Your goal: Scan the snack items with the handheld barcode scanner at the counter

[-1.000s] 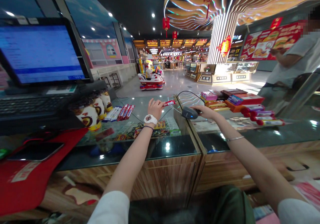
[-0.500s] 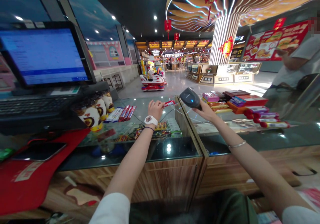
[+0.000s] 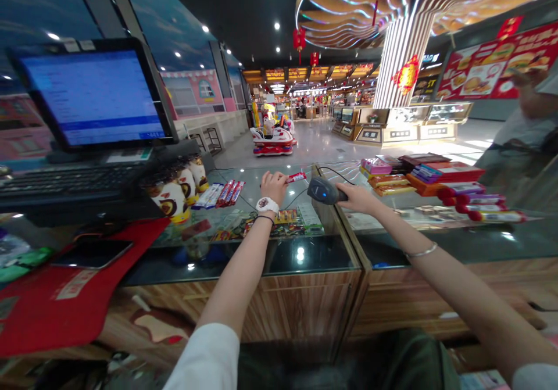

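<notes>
My left hand (image 3: 274, 186), with a white watch at its wrist, is closed on a small red packet (image 3: 297, 177) that sticks out to the right of the fingers, over the glass counter (image 3: 283, 257). Just right of it, my right hand (image 3: 357, 197) grips the handle of a dark barcode scanner (image 3: 323, 191) with a blue light. The scanner's head points left, a little apart from the packet. Several red and white-blue packets (image 3: 229, 193) lie side by side on the glass to the left of my left hand.
A monitor (image 3: 100, 96) and keyboard (image 3: 65, 183) stand at the left, beside patterned cups (image 3: 170, 198). A phone (image 3: 93, 254) lies on a red mat (image 3: 82, 314). Stacked boxes and packets (image 3: 449, 172) sit at the right. Beyond them stands a person (image 3: 517, 125).
The scanner has come down and tilted left, with its head lower beside the packet. The whole view has shifted slightly. The left hand still holds the packet.
</notes>
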`<action>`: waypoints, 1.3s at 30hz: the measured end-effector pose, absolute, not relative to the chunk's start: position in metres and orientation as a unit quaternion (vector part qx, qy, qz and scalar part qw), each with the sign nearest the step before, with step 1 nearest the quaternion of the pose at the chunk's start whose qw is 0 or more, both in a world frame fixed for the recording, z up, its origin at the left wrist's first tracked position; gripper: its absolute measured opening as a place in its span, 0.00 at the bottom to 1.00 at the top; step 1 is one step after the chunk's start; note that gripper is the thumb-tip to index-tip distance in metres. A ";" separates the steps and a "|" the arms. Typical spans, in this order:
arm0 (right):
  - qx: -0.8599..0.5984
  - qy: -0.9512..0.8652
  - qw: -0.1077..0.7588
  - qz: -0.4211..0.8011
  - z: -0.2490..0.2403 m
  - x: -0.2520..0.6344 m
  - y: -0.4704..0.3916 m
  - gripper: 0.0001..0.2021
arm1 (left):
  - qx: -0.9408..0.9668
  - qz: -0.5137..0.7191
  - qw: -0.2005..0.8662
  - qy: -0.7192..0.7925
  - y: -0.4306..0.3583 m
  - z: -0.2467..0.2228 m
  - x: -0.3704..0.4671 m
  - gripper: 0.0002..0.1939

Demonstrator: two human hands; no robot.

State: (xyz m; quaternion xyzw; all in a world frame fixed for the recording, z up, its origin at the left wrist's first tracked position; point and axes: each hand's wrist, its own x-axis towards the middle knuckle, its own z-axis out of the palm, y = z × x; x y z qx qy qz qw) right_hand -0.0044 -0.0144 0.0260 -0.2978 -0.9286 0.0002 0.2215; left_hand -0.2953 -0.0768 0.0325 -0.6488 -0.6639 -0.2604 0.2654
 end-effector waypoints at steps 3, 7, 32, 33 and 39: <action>-0.304 -0.930 0.208 -0.008 0.024 -0.006 -0.014 0.21 | -0.649 -0.253 0.265 -0.667 -0.077 0.031 -0.298 0.12; -0.300 -0.930 0.214 -0.011 0.019 -0.006 -0.009 0.21 | -0.651 -0.250 0.267 -0.666 -0.077 0.030 -0.300 0.12; -0.225 -0.942 0.250 0.019 0.016 -0.002 -0.003 0.28 | -0.659 -0.257 0.273 -0.652 -0.079 0.031 -0.297 0.12; -0.207 -0.944 0.255 0.017 0.016 -0.001 -0.001 0.28 | -0.659 -0.256 0.275 -0.651 -0.078 0.030 -0.298 0.12; -0.169 -0.944 0.284 -0.010 0.016 0.006 0.015 0.24 | -0.664 -0.262 0.277 -0.643 -0.075 0.028 -0.300 0.13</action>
